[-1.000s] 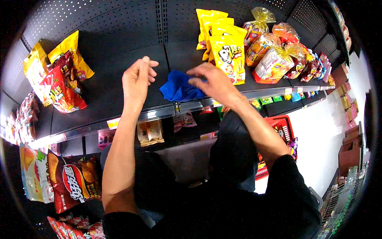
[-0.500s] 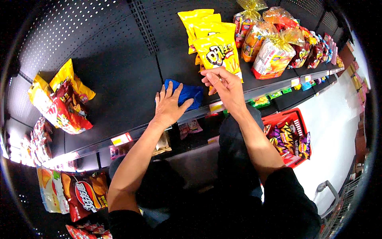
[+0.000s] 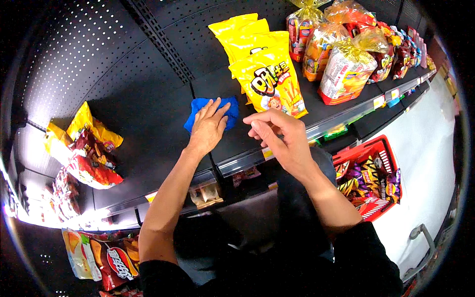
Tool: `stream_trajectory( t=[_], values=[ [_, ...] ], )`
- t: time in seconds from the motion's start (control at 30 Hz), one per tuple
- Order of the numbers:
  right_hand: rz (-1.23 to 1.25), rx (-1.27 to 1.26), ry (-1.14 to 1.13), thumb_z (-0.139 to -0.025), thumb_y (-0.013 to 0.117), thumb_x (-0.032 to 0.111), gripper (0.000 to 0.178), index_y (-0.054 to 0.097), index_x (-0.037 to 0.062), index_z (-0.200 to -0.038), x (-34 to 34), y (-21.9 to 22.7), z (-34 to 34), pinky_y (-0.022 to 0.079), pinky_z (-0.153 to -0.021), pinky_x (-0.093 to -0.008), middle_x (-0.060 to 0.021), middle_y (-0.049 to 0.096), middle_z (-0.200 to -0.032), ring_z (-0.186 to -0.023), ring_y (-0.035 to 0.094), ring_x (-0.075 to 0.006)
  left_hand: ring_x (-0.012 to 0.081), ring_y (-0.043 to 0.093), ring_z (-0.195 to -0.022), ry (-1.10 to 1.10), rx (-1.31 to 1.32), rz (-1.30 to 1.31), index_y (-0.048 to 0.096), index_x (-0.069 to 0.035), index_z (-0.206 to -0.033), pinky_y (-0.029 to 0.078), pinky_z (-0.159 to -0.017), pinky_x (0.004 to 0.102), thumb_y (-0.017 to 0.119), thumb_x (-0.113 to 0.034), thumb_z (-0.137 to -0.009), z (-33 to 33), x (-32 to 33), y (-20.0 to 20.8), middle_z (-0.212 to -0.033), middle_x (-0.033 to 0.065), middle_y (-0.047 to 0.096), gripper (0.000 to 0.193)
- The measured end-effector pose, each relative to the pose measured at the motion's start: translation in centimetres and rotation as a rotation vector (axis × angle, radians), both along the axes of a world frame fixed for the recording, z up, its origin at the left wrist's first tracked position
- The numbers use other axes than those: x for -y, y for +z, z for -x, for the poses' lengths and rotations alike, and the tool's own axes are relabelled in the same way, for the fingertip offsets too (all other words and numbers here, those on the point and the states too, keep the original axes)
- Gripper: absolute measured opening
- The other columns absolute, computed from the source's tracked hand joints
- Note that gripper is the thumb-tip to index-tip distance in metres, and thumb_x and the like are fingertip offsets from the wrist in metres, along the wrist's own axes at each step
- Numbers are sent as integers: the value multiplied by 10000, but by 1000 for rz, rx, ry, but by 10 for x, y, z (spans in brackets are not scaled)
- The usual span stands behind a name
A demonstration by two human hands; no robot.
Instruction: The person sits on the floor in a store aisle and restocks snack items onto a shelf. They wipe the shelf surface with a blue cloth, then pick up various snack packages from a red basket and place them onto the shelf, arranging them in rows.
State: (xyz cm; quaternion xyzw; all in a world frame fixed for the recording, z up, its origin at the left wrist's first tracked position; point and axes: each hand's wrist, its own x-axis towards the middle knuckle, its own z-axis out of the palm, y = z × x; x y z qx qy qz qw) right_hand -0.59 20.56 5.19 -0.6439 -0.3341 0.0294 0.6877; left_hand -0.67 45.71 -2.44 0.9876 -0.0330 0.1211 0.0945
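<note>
On the dark shelf (image 3: 143,123): a blue cloth (image 3: 231,109) lies crumpled near the front edge, over the seam between two panels.
Left hand (image 3: 208,129): I have it palm down on the cloth, fingers extended, covering the middle of it.
Right hand (image 3: 283,136): mine is loosely half-curled, with nothing visible in its grasp, just in front of the yellow snack bags (image 3: 269,76); I cannot tell whether it touches them.
Behind the right hand: clear-wrapped snack bundles (image 3: 349,72) stand beside those bags.
Floor to my right: a red basket (image 3: 385,143) holds dark snack packets (image 3: 368,175).
</note>
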Motion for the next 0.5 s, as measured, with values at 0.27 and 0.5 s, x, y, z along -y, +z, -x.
stream_trajectory(
  t=[0.27, 0.5],
  values=[
    [82, 74, 41, -969, 599, 108, 144, 681, 11, -1038, -5, 3, 4, 505, -619, -254, -87, 677, -871, -759, 685, -139, 310, 267, -1464, 93, 33, -100, 415, -189, -1490, 204, -1188, 474, 353, -408, -1041, -59, -51, -14, -1577, 113, 324, 503],
    [200, 132, 43, -947, 614, 93, 114, 680, 22, -1006, -18, -3, 3, 508, -614, -286, -95, 658, -810, -719, 681, -172, 322, 252, -1469, 186, 15, -103, 379, -210, -1510, 211, -1178, 500, 329, -444, -1044, -78, -97, -14, -1595, 95, 291, 524]
  ],
)
